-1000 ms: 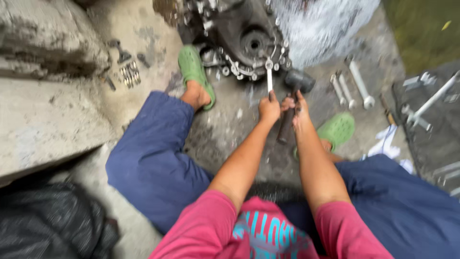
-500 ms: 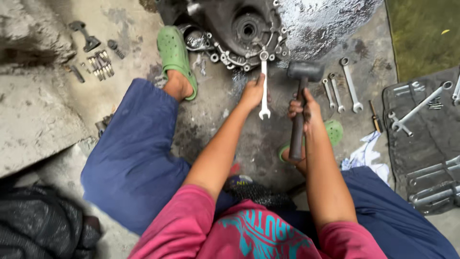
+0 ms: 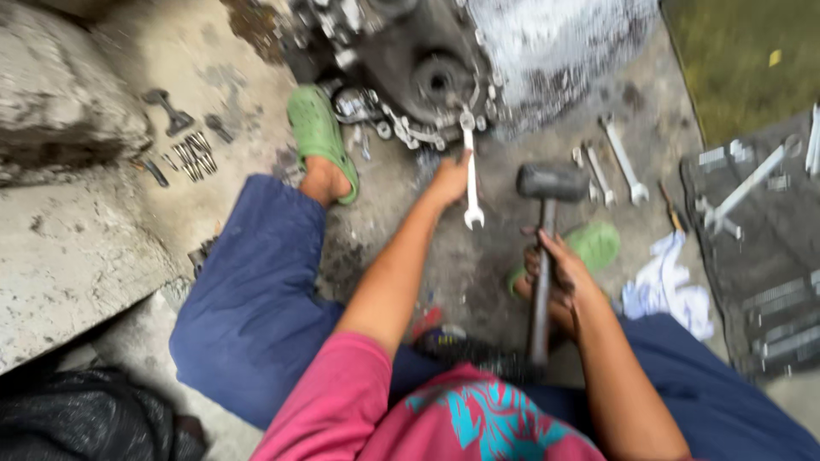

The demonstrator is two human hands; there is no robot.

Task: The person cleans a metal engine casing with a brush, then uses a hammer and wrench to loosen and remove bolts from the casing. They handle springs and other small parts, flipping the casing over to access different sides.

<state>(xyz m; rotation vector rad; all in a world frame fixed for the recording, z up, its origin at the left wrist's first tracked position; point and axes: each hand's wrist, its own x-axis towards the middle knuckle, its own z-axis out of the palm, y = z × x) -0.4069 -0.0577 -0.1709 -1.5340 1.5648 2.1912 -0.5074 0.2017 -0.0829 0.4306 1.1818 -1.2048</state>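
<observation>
Two bare hands at work over a greasy engine casing (image 3: 427, 68) on rough concrete ground (image 3: 256, 68). Left hand (image 3: 450, 177) far out ahead, fingers clamped on the shank of a silver spanner (image 3: 470, 175); ring end seated on a bolt at the near rim of the casing, open end hanging down toward the body. Right hand (image 3: 555, 275) nearer and to the right, fingers wrapped tight round the dark handle of a hammer (image 3: 544, 248); heavy grey head raised, just right of the spanner, not touching it. Green clog (image 3: 320, 137) on the left foot, planted beside the casing; second green clog (image 3: 589, 243) partly hidden behind the hammer hand. Blue trousers (image 3: 248, 299) and pink shirt (image 3: 342, 401) filling the near edge. More spanners (image 3: 619, 158) lying loose to the right of the casing, white rag (image 3: 666, 290) near them, dark mat (image 3: 760, 256) with long tools at far right. Small sockets and bits (image 3: 192, 154) scattered to the left, beside a stone block (image 3: 60, 111). Black bag (image 3: 85, 418) at near left.
</observation>
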